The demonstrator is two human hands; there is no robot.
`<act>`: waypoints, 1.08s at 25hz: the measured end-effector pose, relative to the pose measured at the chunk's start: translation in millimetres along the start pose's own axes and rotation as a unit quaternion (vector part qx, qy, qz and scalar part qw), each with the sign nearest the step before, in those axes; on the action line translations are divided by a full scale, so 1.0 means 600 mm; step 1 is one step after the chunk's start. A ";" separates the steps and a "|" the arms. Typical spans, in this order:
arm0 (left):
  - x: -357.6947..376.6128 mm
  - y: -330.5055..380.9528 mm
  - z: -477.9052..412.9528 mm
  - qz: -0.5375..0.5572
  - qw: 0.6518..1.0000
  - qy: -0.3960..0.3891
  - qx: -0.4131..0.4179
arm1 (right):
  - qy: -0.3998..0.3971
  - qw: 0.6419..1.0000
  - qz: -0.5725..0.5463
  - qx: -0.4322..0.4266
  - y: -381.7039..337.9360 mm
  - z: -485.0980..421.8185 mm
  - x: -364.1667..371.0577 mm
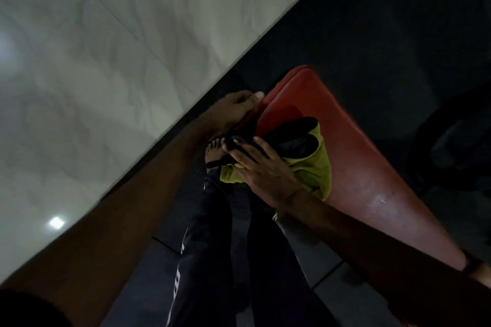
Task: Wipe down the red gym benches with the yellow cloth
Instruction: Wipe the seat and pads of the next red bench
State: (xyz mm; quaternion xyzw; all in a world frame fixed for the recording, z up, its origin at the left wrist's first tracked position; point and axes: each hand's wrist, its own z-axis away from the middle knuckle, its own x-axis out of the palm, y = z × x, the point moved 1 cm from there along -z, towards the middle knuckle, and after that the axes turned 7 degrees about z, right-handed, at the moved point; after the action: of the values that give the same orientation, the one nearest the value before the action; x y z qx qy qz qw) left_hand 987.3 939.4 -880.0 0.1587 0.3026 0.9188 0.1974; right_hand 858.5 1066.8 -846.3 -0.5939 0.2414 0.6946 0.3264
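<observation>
left hand grips the edge of the red padded counter; right hand holds the yellow cloth and a black item on it. the lettering on the trousers is unreadable.

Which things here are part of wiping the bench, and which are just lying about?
For the job: red bench, yellow cloth, left hand gripping the bench edge, right hand on the cloth.
Just there: black object on the cloth, dark floor mat, white tiles.
</observation>
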 end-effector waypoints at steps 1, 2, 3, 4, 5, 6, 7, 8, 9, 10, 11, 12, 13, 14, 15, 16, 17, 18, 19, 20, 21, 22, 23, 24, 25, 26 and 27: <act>0.019 -0.007 0.002 -0.019 1.000 -0.001 0.014 | 0.006 1.000 -0.001 0.004 -0.003 0.009 0.003; 0.034 -0.011 0.006 -0.037 0.999 0.004 0.030 | 0.008 1.000 0.004 0.006 -0.006 0.022 0.008; 0.047 -0.017 0.007 -0.050 0.998 0.016 0.040 | 0.007 1.000 0.015 0.006 -0.007 0.039 0.011; 0.055 -0.020 0.010 -0.052 0.997 0.028 0.045 | 0.007 1.000 0.029 0.004 -0.005 0.057 0.014; 0.061 -0.022 0.012 -0.061 0.996 0.037 0.051 | 0.006 0.999 0.039 0.003 -0.003 0.078 0.016; 0.063 -0.021 0.014 -0.080 0.994 0.042 0.059 | 0.007 0.999 0.041 0.004 -0.001 0.098 0.019; 0.062 -0.022 0.014 -0.104 0.991 0.049 0.070 | 0.009 0.999 0.038 0.005 0.000 0.114 0.022; 0.066 -0.025 0.014 -0.127 0.987 0.057 0.086 | 0.013 0.999 0.038 0.012 0.000 0.132 0.025; 0.070 -0.028 0.015 -0.148 0.981 0.075 0.103 | 0.021 0.999 0.037 0.025 -0.002 0.146 0.029; 0.072 -0.037 0.009 -0.173 0.973 0.095 0.117 | 0.028 0.998 0.031 0.043 -0.005 0.156 0.034; 0.076 -0.043 0.007 -0.202 0.964 0.113 0.130 | 0.035 0.997 0.026 0.060 -0.010 0.164 0.037; 0.079 -0.050 0.003 -0.230 0.953 0.135 0.145 | 0.040 0.996 0.028 0.072 -0.014 0.169 0.040; 0.082 -0.052 0.001 -0.257 0.940 0.159 0.155 | 0.049 0.995 0.034 0.083 -0.019 0.170 0.042; 0.082 -0.051 -0.001 -0.280 0.928 0.186 0.160 | 0.060 0.993 0.036 0.096 -0.022 0.168 0.043; 0.086 -0.047 0.000 -0.297 0.915 0.216 0.166 | 0.066 0.991 0.029 0.111 -0.025 0.168 0.044; 0.097 -0.047 0.004 -0.314 0.898 0.243 0.188 | 0.065 0.989 0.014 0.132 -0.031 0.177 0.046; 0.114 -0.045 0.014 -0.326 0.882 0.259 0.219 | 0.064 0.986 0.005 0.152 -0.038 0.190 0.050; 0.134 -0.041 0.025 -0.352 0.862 0.259 0.257 | 0.059 0.983 0.007 0.173 -0.047 0.203 0.054; 0.150 -0.033 0.034 -0.382 0.841 0.248 0.291 | 0.051 0.979 0.002 0.198 -0.055 0.216 0.057; 0.156 -0.031 0.030 -0.409 0.823 0.230 0.322 | 0.044 0.974 -0.011 0.221 -0.062 0.229 0.058; 0.163 -0.026 0.029 -0.433 0.810 0.202 0.341 | 0.040 0.968 -0.023 0.248 -0.068 0.245 0.057; 0.170 -0.019 0.023 -0.453 0.802 0.169 0.350 | 0.040 0.960 -0.027 0.276 -0.076 0.263 0.059; 0.176 -0.011 0.017 -0.474 0.793 0.136 0.359 | 0.042 0.953 -0.025 0.300 -0.083 0.279 0.061; 0.182 0.000 0.008 -0.492 0.781 0.105 0.370 | 0.041 0.946 -0.025 0.322 -0.090 0.290 0.061; 0.189 0.013 -0.006 -0.511 0.767 0.078 0.379 | 0.041 0.937 -0.024 0.347 -0.096 0.299 0.062; 0.195 0.023 -0.023 -0.530 0.755 0.057 0.382 | 0.043 0.926 -0.020 0.374 -0.106 0.306 0.065; 0.201 0.032 -0.039 -0.545 0.748 0.041 0.376 | 0.048 0.915 -0.017 0.400 -0.115 0.311 0.067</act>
State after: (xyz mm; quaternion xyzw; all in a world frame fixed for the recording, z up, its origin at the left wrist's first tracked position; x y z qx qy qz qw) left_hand 867.3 969.1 -865.1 -0.0099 0.6664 0.4730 0.5763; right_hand 781.9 1254.6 -848.8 -0.4502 0.5040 0.5050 0.5369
